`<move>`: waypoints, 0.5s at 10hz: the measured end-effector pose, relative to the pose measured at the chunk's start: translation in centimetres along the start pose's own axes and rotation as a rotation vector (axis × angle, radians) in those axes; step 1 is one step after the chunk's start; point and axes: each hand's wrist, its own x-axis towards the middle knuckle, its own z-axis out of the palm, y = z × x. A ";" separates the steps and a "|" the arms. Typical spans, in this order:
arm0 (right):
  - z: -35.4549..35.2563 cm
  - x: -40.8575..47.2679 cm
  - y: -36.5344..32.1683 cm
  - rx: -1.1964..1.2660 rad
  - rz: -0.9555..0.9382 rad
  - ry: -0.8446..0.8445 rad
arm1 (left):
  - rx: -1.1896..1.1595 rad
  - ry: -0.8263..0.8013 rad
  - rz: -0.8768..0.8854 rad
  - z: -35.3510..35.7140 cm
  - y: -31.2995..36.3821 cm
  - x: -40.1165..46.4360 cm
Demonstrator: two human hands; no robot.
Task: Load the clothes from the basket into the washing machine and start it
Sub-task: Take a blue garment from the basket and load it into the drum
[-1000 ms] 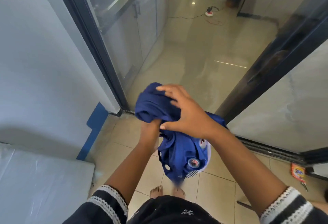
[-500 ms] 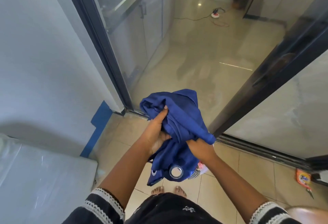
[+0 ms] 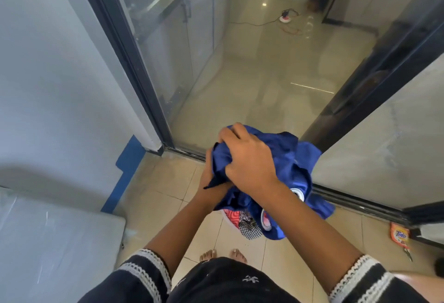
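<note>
Both hands bunch a crumpled royal-blue cloth garment at waist height above the beige floor tiles: right hand clenched on top, left hand mostly buried, seemingly gripping underneath. An orange sachet reading "Tide" lies by the door track.

Pale wall, dark-framed glass sliding door, beige tiled floor, glossy sunlit room beyond

Ahead: glass sliding door closing off the way forward.
Left: wall and grey appliance top hemming in.
Below: floor tiles lying bare left of both arms.
Right: detergent sachet lying by door track.
</note>
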 end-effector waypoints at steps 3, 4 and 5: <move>-1.3 -2.2 5.8 0.430 -0.029 -0.084 | -0.731 0.325 0.088 -3.0 3.6 -0.8; 0.6 -3.5 7.0 0.617 0.102 -0.004 | -0.850 0.367 0.061 -3.5 4.6 -1.4; 2.2 -3.9 7.3 0.945 0.241 -0.125 | -0.953 0.414 -0.014 -4.3 4.1 -1.1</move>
